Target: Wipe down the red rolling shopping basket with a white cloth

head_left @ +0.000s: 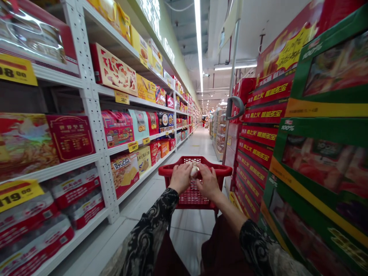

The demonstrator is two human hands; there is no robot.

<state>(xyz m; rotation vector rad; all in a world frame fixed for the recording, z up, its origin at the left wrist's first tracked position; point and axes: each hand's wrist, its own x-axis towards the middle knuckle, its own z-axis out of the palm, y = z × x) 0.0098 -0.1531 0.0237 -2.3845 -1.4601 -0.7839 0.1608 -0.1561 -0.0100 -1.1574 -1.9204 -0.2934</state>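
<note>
Red cart, front down the aisle

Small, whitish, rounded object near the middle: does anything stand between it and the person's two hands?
Nothing visible does. The left hand and right hand both appear to have fingers against the small whitish object. The red plastic shopping cart shows behind them, not between.

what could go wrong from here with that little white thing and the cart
The small whitish item, perhaps a garlic bulb, is held between the left hand and right hand over the red shopping cart, so it might slip and drop. With both hands busy with it, the cart might drift and brush the stacked red cartons on the right.
</note>
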